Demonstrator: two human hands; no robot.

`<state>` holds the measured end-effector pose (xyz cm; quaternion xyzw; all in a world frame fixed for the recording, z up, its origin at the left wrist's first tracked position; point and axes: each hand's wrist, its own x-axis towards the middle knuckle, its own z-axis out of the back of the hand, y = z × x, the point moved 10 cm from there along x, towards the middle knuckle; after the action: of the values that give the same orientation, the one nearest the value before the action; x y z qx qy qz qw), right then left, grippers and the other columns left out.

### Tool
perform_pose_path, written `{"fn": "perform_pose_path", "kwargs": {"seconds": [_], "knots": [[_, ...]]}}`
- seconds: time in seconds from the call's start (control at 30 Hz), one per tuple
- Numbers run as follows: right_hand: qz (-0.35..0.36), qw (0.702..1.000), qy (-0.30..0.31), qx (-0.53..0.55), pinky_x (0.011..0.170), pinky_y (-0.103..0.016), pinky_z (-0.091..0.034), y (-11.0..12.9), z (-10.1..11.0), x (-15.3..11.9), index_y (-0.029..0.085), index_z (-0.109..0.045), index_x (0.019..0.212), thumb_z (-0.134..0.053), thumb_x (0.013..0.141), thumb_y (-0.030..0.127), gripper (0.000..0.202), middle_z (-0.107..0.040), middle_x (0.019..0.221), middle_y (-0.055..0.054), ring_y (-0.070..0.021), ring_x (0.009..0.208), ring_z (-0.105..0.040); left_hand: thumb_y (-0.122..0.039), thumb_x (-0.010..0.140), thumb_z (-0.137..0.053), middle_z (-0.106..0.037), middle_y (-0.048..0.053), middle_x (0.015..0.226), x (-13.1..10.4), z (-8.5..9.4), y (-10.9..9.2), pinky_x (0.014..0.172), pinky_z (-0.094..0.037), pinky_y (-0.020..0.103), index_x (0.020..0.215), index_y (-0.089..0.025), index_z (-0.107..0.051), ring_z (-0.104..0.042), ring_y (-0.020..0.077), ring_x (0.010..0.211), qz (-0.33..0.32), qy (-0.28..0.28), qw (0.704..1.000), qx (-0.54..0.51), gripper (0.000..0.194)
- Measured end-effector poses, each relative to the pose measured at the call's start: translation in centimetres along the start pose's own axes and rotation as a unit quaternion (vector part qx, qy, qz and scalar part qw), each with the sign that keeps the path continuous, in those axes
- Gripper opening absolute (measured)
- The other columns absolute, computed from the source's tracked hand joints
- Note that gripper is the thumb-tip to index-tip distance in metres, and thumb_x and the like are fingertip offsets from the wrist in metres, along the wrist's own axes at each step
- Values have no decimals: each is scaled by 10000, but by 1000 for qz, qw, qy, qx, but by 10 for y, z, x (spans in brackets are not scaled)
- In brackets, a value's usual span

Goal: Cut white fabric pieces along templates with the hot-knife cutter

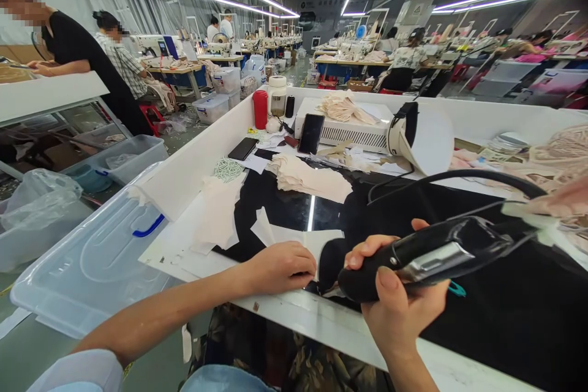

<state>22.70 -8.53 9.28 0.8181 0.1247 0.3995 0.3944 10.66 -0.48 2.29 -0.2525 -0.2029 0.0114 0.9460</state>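
Table [324, 317]: white rim around a black panel [505, 312]; the person sits at the front edge
Left hand [282, 266]: lies over the near part of the cloth piece by the front edge, fingers curled downward; whether they pinch the cloth cannot be told
Right hand [407, 312]: wrapped around the black end of the tool, thumb along the near side; grasp closed
Tool [434, 262]: held above the panel near the front edge, right of the left hand; black body with a bright metal part facing the person
Cable [478, 174]: black, arcs above the right part of the table
Cloth piece [321, 240]: pale, lies flat toward the front edge, partly under the left hand
Stack [312, 179]: pale pieces in layers, beyond the cloth piece, toward the far edge
Side pieces [214, 214]: pale, near the left edge
Bands [228, 169]: pale green heap, just beyond the side pieces
Flat phone [243, 148]: near the left edge, beyond the bands
Upright phone [311, 133]: tilted, in front of the white box [353, 133]
Far left corner: red cup [260, 110], jar [277, 98] and black bottle [290, 106], side by side
White box: at the far edge, loose pieces [346, 106] on top
Visor [429, 138]: right of the white box, near the far edge
Bin [98, 257]: clear, lidded, outside the left edge
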Motion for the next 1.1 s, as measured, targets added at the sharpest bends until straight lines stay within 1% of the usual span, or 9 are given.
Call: {"fn": "perform_pose_path", "kwargs": {"seconds": [0.13, 0.3, 0.5, 0.63, 0.77, 0.87, 0.93, 1.0, 1.1], "knots": [[3, 1000, -28, 3, 574, -340, -565, -2, 1, 5, 306, -507, 1402, -798, 854, 309, 620, -673, 833, 36, -155, 593, -614, -100, 966, -593, -774, 52, 1004, 0, 1, -1, 923, -529, 288, 910, -163, -698, -709, 182, 956, -4, -5, 1000, 6, 135], [9, 1000, -21, -6, 612, -334, -567, -10, -7, 4, 329, -486, 1422, -774, 881, 278, 615, -673, 851, 38, -148, 620, -624, -105, 970, -588, -770, 52, 995, -1, 0, 0, 921, -530, 285, 911, -170, -700, -708, 178, 953, -3, 0, 1000, 12, 142], [3, 1000, -10, -10, 623, -329, -569, -12, -10, 2, 337, -467, 1441, -773, 887, 260, 637, -670, 873, 33, -145, 640, -633, -121, 987, -569, -771, 54, 995, -1, 0, 0, 934, -528, 293, 944, -168, -713, -701, 185, 959, -5, 0, 1000, 3, 158], [13, 1000, -5, -12, 619, -330, -567, -11, -11, 2, 338, -474, 1441, -769, 897, 268, 623, -674, 862, 27, -147, 637, -625, -178, 1034, -575, -767, 59, 1010, 1, 6, -2, 937, -520, 284, 969, -161, -721, -692, 184, 979, -3, 4, 1000, -30, 161], [16, 1000, -5, -7, 618, -333, -566, -12, -11, 1, 335, -478, 1441, -777, 894, 272, 626, -672, 866, 25, -150, 638, -625, -236, 1070, -557, -745, 64, 1033, 3, 12, 5, 939, -497, 278, 975, -152, -713, -671, 181, 986, 26, 4, 999, -41, 201], [6, 1000, -7, -6, 622, -340, -574, -12, -11, 1, 326, -467, 1447, -783, 889, 273, 643, -675, 867, 25, -156, 643, -629, -258, 1036, -630, -713, 52, 987, 5, 10, 10, 915, -483, 274, 954, -156, -699, -647, 181, 963, 43, 7, 999, -21, 148], [2, 1000, -10, -5, 642, -349, -580, -12, -11, 1, 322, -470, 1439, -789, 882, 280, 644, -674, 861, 30, -155, 643, -630, -243, 1002, -681, -690, 43, 970, 6, 7, 13, 905, -478, 270, 946, -161, -690, -633, 180, 952, 50, 12, 999, -4, 101], [6, 1000, -10, -6, 656, -348, -581, -11, -12, 1, 324, -479, 1429, -789, 880, 278, 632, -672, 858, 33, -147, 638, -628, -207, 979, -704, -678, 48, 994, 7, 5, 14, 912, -476, 270, 950, -158, -682, -626, 180, 961, 48, 5, 999, 12, 61], [10, 1000, -10, -7, 651, -340, -577, -10, -11, 1, 326, -483, 1424, -782, 882, 270, 622, -672, 864, 33, -139, 628, -625, -181, 984, -688, -674, 67, 1066, 8, 6, 11, 940, -474, 273, 961, -158, -675, -621, 181, 1005, 32, -14, 999, 37, 35]]}}
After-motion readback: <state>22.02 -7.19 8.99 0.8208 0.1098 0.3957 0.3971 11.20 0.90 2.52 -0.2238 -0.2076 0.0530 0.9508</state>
